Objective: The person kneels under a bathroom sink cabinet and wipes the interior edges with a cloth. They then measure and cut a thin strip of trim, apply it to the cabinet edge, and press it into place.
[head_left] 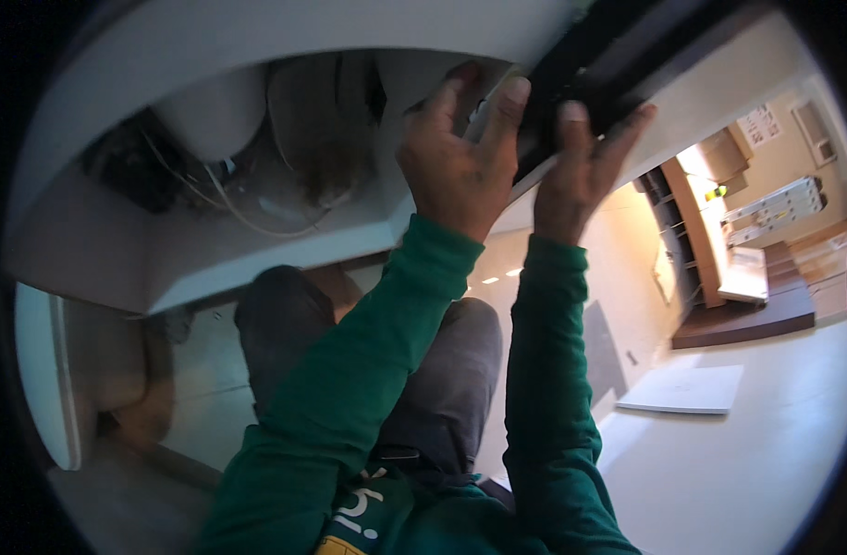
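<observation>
My left hand is at the underside edge of the white cabinet, thumb and fingers curled around something small and pale that I cannot make out. My right hand is just to its right, thumb and fingers raised and spread against a long black bar or panel that runs diagonally up to the upper right. Inside the cabinet recess, at upper left, are a white rounded fitting, cables and dark, dusty clutter.
An open white door stands at lower left beside my bent knees on the tiled floor. A white board lies at right. Beyond are a metal ladder, wooden shelving and a brown platform.
</observation>
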The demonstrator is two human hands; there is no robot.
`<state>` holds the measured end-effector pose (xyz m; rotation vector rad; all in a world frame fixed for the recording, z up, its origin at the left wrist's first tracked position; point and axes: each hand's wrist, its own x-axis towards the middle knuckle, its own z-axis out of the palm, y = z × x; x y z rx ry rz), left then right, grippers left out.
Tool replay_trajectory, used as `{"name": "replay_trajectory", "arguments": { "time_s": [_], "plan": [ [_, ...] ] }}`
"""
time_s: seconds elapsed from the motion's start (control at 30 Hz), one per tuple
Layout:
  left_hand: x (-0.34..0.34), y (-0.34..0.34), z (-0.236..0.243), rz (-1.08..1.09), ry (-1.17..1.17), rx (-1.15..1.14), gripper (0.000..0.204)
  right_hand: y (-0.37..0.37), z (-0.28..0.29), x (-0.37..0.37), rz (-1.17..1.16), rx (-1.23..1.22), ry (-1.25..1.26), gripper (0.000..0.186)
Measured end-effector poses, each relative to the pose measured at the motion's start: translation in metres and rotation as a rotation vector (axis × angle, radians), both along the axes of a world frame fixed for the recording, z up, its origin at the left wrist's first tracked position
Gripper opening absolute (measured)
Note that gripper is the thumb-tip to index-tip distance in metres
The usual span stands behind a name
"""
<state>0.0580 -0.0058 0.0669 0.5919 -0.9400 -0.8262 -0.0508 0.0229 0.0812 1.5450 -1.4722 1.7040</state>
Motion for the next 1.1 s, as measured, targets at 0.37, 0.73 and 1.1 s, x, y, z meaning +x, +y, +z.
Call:
{"name": "replay_trajectory", "arguments": {
  "time_s": [0.37, 0.73, 1.1],
  "plan": [
    [0.003, -0.008, 0.011, -0.016, -0.081, 0.050, 0.037, -0.020, -0.034, 0.007, -0.095, -0.182, 0.153, 0.115],
    [0.015, -0.002, 0.001, 0.020, -0.379, -0.032, 0.024, -0.010, -0.022, 0.012, -0.087, -0.198, 0.006, 0.107],
    [0.007, -0.018, 0.005, 0.077, -0.182, -0.134, 0.016, -0.012, -0.026, 0.019, -0.086, -0.286, -0.046, 0.103]
  ]
}}
